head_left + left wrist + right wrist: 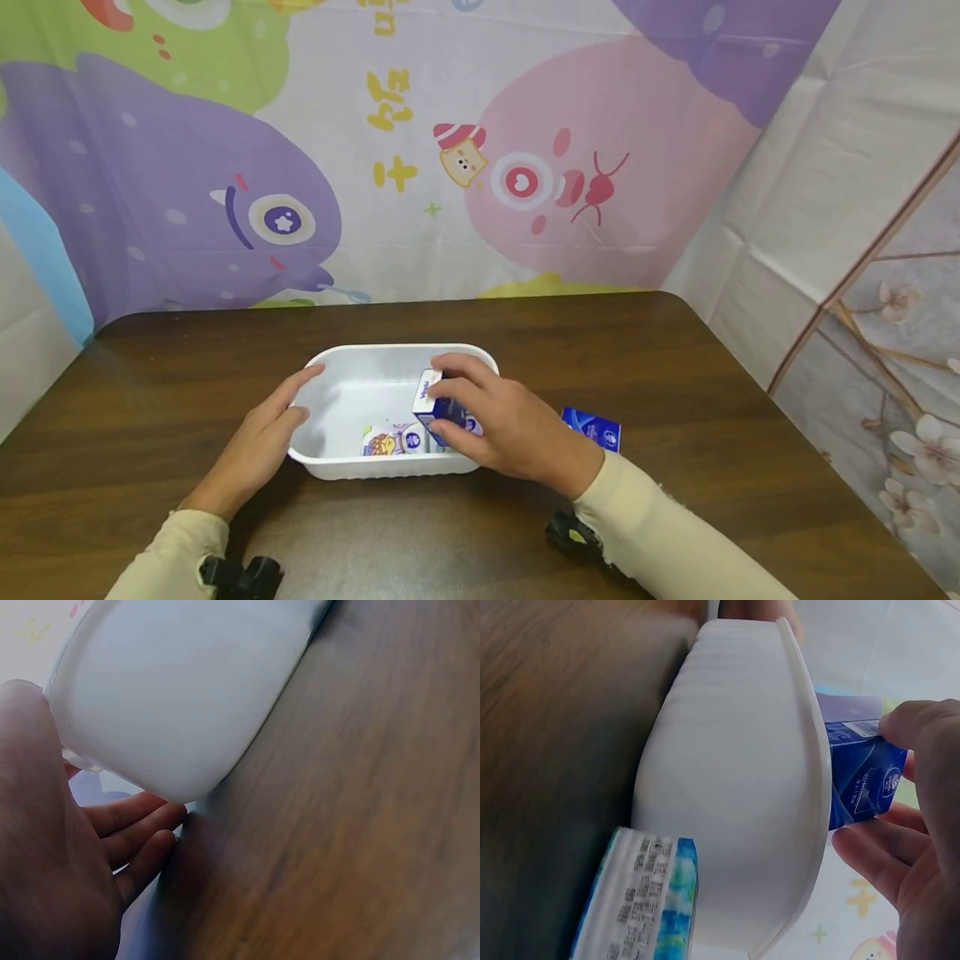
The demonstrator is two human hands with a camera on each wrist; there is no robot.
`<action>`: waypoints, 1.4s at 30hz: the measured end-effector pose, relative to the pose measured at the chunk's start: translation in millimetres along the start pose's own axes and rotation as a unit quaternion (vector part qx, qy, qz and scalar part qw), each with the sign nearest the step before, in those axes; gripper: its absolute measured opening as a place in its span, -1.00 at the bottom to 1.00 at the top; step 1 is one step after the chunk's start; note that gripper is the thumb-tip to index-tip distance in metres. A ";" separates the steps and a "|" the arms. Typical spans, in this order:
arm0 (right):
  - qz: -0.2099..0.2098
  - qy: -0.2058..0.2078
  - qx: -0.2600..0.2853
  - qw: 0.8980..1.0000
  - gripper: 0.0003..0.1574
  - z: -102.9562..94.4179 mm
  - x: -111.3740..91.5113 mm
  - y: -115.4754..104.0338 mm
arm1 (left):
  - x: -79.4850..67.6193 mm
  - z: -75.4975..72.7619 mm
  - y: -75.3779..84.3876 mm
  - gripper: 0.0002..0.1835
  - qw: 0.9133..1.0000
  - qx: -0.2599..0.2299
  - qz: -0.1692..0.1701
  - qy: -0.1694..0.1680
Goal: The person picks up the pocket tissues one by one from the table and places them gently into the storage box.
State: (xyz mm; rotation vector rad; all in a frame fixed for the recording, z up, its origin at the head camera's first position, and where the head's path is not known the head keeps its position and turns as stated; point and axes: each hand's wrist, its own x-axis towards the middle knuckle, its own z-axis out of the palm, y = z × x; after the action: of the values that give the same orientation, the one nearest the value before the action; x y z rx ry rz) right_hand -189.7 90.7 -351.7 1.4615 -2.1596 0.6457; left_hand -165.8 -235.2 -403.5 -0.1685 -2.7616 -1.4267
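A white plastic basin [382, 468] stands on the table. My left hand [258, 446] rests against its left end, thumb at the rim and fingers fairly straight along the outside; the left wrist view has the fingertips [161, 840] at the outer wall. Over the basin's right side, my right hand [502, 417] pinches a small blue tissue pack [424, 402] with a white end, between thumb and fingers. The right wrist view shows this blue pack [864, 776] just past the basin's rim. A cartoon-printed tissue pack [393, 440] lies on the basin floor.
Another blue tissue pack [592, 429] lies on the table right of the basin, partly behind my right wrist. The brown wooden table [360, 542] meets a cartoon-printed cloth [405, 250] at its back edge. A pale flowered panel [900, 375] stands along the right.
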 end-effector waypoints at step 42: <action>-0.048 -0.060 -0.026 0.997 -0.43 7.4 -0.1 -10.3 | 0.2 -0.6 -0.1 -0.42 1.000 0.004 -0.001 -0.001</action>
State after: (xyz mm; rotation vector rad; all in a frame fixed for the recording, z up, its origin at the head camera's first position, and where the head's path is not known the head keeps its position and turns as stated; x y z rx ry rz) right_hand -180.8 82.9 -356.3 1.6015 -2.1627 0.4747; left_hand -166.1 -235.8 -403.2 -0.1662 -2.7701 -1.4153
